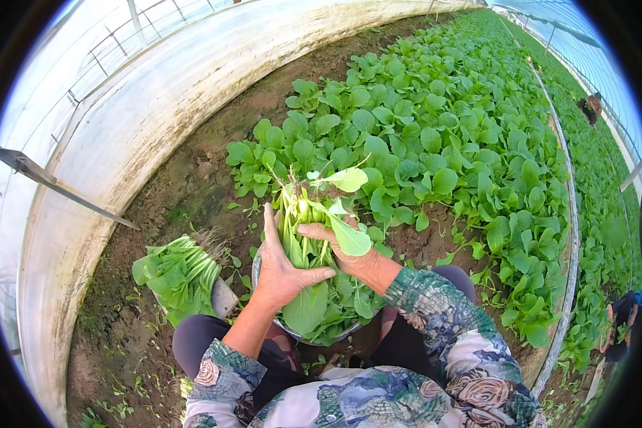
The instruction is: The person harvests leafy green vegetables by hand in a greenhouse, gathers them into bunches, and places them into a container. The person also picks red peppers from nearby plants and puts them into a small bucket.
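Observation:
Between my two hands is a bunch of leafy greens (306, 235), its stems and muddy roots pointing away from me. My left hand (283, 267) cups the bunch from the left, thumb across the leaves. From the right side my right hand (345, 246) grips the stems, and a pale loose leaf (350, 235) hangs over its fingers. Below the bunch, between my knees, stands a round metal basin (286, 329) full of cut greens (321, 315). Its far rim is mostly hidden by my hands and the leaves.
A stacked pile of greens (184, 275) with roots lies to my left. Beyond me grows a dense bed of greens (406, 128). A pale hose (570, 214) runs along its right side. Plastic sheeting (155, 101) curves along the left. Other people (590, 108) are at the right.

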The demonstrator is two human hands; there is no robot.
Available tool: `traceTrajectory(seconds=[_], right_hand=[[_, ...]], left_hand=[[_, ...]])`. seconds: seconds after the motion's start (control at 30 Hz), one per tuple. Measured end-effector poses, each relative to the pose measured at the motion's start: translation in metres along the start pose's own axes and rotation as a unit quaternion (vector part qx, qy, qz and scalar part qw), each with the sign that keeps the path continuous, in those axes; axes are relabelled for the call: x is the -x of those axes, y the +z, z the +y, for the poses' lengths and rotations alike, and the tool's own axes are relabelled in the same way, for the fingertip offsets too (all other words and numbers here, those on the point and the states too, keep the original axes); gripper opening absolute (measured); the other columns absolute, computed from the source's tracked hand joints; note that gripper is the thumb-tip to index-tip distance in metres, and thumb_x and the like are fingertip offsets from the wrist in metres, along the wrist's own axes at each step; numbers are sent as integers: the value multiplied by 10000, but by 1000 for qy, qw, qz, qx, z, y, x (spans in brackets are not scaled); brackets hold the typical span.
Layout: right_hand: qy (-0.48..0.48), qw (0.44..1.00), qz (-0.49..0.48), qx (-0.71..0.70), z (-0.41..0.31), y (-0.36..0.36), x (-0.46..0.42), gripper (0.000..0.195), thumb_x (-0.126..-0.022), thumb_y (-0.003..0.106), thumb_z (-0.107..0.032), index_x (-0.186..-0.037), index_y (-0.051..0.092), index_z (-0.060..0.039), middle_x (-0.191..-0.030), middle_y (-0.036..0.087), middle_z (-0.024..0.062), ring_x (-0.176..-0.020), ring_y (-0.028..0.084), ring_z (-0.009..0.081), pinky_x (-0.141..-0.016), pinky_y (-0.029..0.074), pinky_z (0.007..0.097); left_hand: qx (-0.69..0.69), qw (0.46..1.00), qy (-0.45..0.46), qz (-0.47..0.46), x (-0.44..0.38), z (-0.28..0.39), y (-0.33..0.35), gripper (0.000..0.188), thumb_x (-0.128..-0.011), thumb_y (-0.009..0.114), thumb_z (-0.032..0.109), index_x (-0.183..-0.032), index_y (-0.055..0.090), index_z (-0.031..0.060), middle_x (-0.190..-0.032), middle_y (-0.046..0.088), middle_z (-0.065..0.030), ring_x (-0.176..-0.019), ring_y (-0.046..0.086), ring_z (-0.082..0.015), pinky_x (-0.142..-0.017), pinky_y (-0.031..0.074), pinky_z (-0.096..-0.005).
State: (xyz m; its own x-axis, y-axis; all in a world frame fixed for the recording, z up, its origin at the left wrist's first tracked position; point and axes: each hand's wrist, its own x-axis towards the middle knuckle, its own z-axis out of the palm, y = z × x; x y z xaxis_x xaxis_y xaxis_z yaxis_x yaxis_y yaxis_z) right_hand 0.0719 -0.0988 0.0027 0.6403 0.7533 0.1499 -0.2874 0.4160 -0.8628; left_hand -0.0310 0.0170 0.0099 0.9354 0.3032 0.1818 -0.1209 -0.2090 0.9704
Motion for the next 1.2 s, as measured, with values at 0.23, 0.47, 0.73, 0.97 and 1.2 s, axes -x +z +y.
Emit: traceTrajectory(seconds=[0.23, 0.47, 0.73, 0.97, 1.2], right_hand=[[69, 995, 58, 32, 6, 10, -9, 312, -803, 731, -132, -1080, 643, -17, -978, 667, 33, -841, 611, 114, -777, 499, 291], [120, 988, -74, 59, -6, -1, -22, 534, -719, 780, -77, -1200, 561, 5, -1131, 634, 70, -1023, 580, 150, -922, 455, 318], [-30, 934, 117, 335, -32, -35, -36, 189, -877, 606, -107, -1008, 668, 13, -841, 695, 74, -722, 632, 127, -673, 510, 279], [48, 975, 0, 218, 1, -13, -28, 356, -963, 518, -281, -1083, 629, 36, -915, 638, 14, -809, 544, 73, -728, 466, 249], [16, 989, 27, 147, 28, 12, -9, 271, -941, 548, -209, -1083, 647, 0, -959, 640, 42, -892, 559, 120, -791, 458, 288]], left_hand=[[151, 978, -143, -10, 3, -12, 8, 1112, -600, 896, 109, -1440, 168, 59, -1326, 460, -140, -1206, 483, -241, -996, 430, -366], [226, 943, -241, 31, -2, 3, -11, 535, -690, 748, -70, -1176, 547, 34, -1032, 641, -47, -893, 636, -167, -815, 534, -339], [290, 935, -202, -5, 10, 17, -48, 584, -593, 703, 126, -1134, 527, -7, -803, 593, -137, -688, 589, -257, -732, 503, -402], [315, 930, -189, -2, 16, 20, -42, 639, -586, 693, 113, -1183, 522, -35, -883, 620, -159, -746, 614, -273, -740, 522, -392], [296, 920, -245, 79, 12, 14, -31, 392, -742, 701, 41, -1114, 579, 52, -899, 625, -8, -736, 604, -112, -643, 509, -264]])
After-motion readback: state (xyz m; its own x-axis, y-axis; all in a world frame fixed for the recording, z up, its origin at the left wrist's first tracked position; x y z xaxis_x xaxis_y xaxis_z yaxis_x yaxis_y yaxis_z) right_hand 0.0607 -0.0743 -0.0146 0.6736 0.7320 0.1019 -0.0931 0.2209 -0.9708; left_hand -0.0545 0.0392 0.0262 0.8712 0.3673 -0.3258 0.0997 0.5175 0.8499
